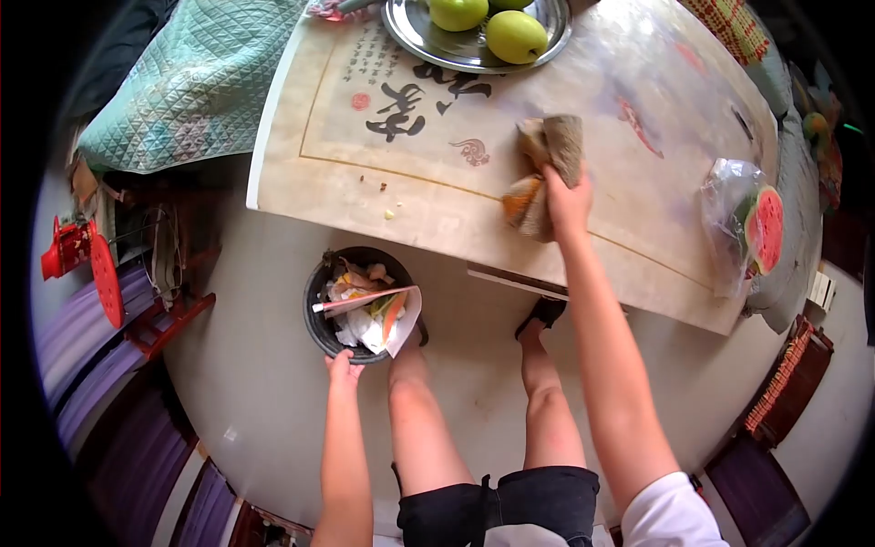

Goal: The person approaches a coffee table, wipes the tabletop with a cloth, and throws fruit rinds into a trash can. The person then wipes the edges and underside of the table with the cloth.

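My right hand (pixel 570 202) grips a crumpled brown cloth (pixel 558 150) with an orange patch, which rests on the tabletop (pixel 437 164). My left hand (pixel 343 368) is closed on the near rim of a dark trash bin (pixel 317 334), held just below the table's front edge. Inside the bin lie white tissues, a folded pinkish-white sheet (pixel 406 319) and scraps of rind. On the table above the bin are small brown crumbs (pixel 383 186) and a pale yellowish bit (pixel 389 215).
A metal tray (pixel 410 41) with green fruit (pixel 517 37) stands at the table's far side. A cut watermelon (pixel 766 228) in a clear plastic bag (pixel 722 219) lies at the right edge. Teal quilted fabric (pixel 196 91) is at the left, above a red rack (pixel 169 333).
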A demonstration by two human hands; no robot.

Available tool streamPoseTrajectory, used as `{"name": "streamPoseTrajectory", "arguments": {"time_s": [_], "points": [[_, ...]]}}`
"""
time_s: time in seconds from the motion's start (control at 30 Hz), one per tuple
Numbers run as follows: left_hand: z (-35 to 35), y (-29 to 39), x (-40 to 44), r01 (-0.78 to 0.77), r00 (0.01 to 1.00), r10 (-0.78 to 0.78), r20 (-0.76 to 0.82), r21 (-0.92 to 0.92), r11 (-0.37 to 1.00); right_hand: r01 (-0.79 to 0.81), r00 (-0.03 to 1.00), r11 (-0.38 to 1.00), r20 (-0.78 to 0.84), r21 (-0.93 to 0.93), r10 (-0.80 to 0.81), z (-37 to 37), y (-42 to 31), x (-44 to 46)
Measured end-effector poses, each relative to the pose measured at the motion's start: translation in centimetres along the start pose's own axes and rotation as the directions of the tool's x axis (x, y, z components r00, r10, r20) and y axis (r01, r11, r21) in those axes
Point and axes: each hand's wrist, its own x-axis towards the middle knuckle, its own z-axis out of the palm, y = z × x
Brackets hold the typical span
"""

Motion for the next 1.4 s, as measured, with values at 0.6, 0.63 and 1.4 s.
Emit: {"name": "streamPoseTrajectory", "arguments": {"time_s": [0.6,0.63,1.4], "points": [[6.9,10.4,2.5,-0.255,0.963,0.232,0.140,0.180,0.950,0.468,0.883,0.745,0.280,-0.475,-0.376,14.4,-2.2,-3.6],[7.4,10.2,2.7,-0.243,0.957,0.221,0.188,0.098,0.965,0.504,0.861,0.729,0.336,-0.463,-0.382,15.3,-2.6,-3.9],[8.9,5.6,4.7,-0.200,0.944,0.244,0.222,-0.204,0.958,0.658,0.452,0.748,0.841,-0.090,-0.296,21.7,-3.7,-17.3]]}}
